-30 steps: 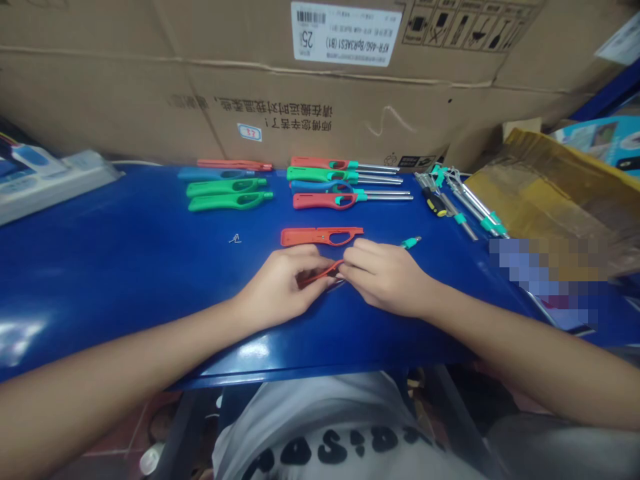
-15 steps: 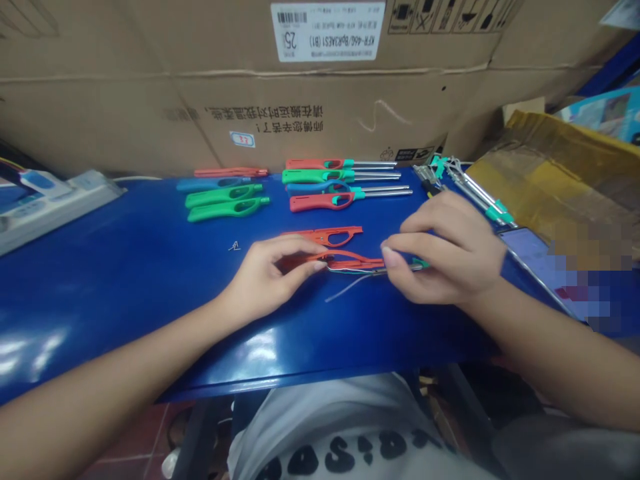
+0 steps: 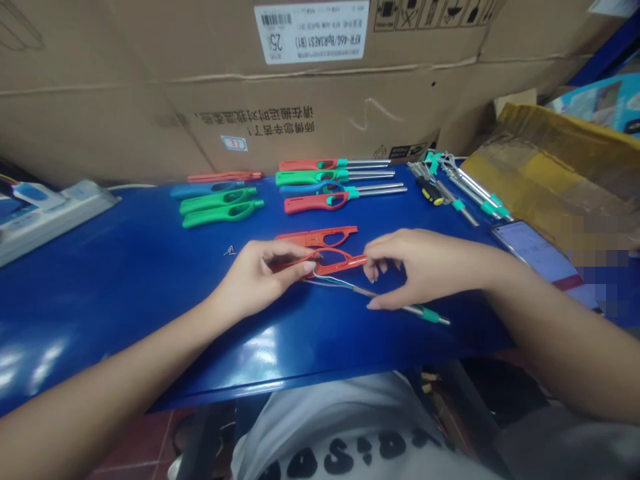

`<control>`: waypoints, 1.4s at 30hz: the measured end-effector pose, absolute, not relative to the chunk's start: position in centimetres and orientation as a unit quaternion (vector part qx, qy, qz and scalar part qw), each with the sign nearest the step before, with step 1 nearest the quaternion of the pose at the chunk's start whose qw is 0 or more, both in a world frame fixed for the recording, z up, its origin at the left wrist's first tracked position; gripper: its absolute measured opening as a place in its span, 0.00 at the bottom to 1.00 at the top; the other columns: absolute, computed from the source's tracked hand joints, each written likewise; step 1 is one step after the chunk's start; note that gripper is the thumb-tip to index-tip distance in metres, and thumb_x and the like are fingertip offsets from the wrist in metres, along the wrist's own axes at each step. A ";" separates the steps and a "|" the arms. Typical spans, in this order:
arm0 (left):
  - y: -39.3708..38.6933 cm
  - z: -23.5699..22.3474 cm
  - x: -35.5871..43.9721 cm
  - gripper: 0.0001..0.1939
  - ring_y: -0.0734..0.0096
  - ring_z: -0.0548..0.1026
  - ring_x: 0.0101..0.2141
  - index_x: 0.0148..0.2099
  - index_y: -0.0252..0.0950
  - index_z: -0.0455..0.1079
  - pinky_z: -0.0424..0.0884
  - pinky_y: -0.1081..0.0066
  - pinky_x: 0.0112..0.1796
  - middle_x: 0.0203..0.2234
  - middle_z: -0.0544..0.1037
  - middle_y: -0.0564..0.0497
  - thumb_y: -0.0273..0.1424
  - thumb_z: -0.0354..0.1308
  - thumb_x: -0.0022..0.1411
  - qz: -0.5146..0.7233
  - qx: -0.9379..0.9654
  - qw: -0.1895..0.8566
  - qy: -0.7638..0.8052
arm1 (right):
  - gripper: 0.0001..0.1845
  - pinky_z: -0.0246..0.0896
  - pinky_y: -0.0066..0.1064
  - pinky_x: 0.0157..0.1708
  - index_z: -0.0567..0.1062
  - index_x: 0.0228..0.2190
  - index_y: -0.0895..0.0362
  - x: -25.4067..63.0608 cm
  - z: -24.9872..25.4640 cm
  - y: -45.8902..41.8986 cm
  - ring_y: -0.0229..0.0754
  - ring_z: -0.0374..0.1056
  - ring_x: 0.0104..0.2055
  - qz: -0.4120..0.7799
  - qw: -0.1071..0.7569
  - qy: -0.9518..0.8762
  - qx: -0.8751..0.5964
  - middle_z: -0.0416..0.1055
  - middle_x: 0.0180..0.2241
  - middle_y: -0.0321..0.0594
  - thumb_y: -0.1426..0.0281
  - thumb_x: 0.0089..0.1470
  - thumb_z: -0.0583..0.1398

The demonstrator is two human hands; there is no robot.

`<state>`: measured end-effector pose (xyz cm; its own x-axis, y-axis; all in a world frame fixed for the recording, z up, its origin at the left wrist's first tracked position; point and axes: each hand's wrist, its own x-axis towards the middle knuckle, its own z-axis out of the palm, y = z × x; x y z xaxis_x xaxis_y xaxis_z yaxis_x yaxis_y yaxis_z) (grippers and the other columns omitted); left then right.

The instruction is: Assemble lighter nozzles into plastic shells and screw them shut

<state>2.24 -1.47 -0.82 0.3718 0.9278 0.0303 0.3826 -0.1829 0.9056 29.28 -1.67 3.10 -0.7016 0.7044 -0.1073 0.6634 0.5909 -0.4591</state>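
Observation:
My left hand (image 3: pixel 265 270) pinches a red lighter housing half (image 3: pixel 333 261), its oval trigger opening facing up. Thin wires (image 3: pixel 333 280) come from under the left thumb and run to a slim metal lighter tube (image 3: pixel 413 309) with a green collar, slanting toward me. My right hand (image 3: pixel 415 270) has its thumb apart from its curled fingers. Those fingertips are at the housing's narrow tip, while the thumb hovers close to the tube; whether they touch cannot be made out. Just behind lies a second red housing half (image 3: pixel 310 238).
Behind are assembled lighters (image 3: pixel 315 202) and loose housings (image 3: pixel 220 212) in rows. Small screws (image 3: pixel 230 251) lie left. A yellow-black screwdriver (image 3: pixel 430 192), more metal tubes (image 3: pixel 475 187) and a phone (image 3: pixel 540 260) lie right. A power strip (image 3: pixel 65 213) and cardboard box (image 3: pixel 150 120) border the table.
My right hand has opened and shifted, its fingers now at the housing tip. The tube has swung toward me and right. The housing has turned to show its trigger opening.

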 end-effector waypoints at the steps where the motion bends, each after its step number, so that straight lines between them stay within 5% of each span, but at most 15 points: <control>1: -1.4 -0.9 2.2 0.14 0.60 0.82 0.33 0.41 0.32 0.81 0.79 0.64 0.37 0.33 0.85 0.45 0.38 0.68 0.57 0.296 0.704 0.443 0.469 | 0.10 0.57 0.28 0.30 0.75 0.29 0.55 29.3 3.0 -1.6 0.37 0.68 0.30 0.252 0.019 -0.893 -0.373 0.75 0.29 0.34 0.61 0.51 0.68; 5: -1.1 -1.5 1.9 0.15 0.59 0.82 0.38 0.44 0.34 0.82 0.77 0.62 0.41 0.37 0.85 0.45 0.39 0.64 0.61 0.255 0.753 0.385 0.469 | 0.03 0.57 0.26 0.30 0.77 0.29 0.55 29.3 2.7 -1.4 0.35 0.68 0.29 0.249 0.013 -0.895 -0.369 0.76 0.28 0.33 0.72 0.54 0.63; 10: -0.9 -2.0 1.6 0.17 0.58 0.80 0.46 0.52 0.36 0.79 0.75 0.60 0.48 0.46 0.83 0.45 0.37 0.57 0.67 0.245 0.807 0.320 0.432 | 0.02 0.57 0.26 0.30 0.79 0.32 0.55 29.6 2.8 -0.9 0.36 0.70 0.31 0.213 0.052 -0.891 -0.397 0.77 0.32 0.35 0.71 0.54 0.64; 21: -0.3 -1.4 1.1 0.17 0.57 0.78 0.52 0.53 0.38 0.79 0.72 0.58 0.55 0.51 0.81 0.45 0.37 0.58 0.66 0.216 0.782 0.412 0.415 | 0.06 0.61 0.31 0.36 0.81 0.37 0.54 29.9 1.9 -0.3 0.43 0.73 0.40 0.072 0.096 -0.915 -0.386 0.79 0.38 0.39 0.70 0.60 0.62; 30: -0.6 -2.0 1.1 0.18 0.62 0.76 0.43 0.56 0.37 0.77 0.73 0.61 0.48 0.42 0.76 0.43 0.32 0.52 0.70 0.201 0.865 0.228 0.399 | 0.12 0.61 0.32 0.36 0.83 0.35 0.55 29.6 1.0 0.0 0.43 0.71 0.40 -0.009 0.082 -0.936 -0.342 0.79 0.36 0.42 0.72 0.64 0.58; 42: -0.4 -2.5 1.2 0.18 0.63 0.75 0.43 0.57 0.34 0.75 0.72 0.61 0.48 0.41 0.75 0.44 0.29 0.51 0.70 0.219 0.869 0.228 0.382 | 0.14 0.55 0.36 0.33 0.80 0.43 0.61 29.0 0.9 -0.5 0.47 0.64 0.39 -0.126 -0.007 -0.946 -0.299 0.76 0.38 0.47 0.81 0.57 0.59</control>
<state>1.23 -0.41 -2.51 0.6128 0.7628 0.2065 0.5634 -0.6050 0.5627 28.99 -0.55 0.90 -0.8216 0.5668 0.0608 0.5630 0.7902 0.2419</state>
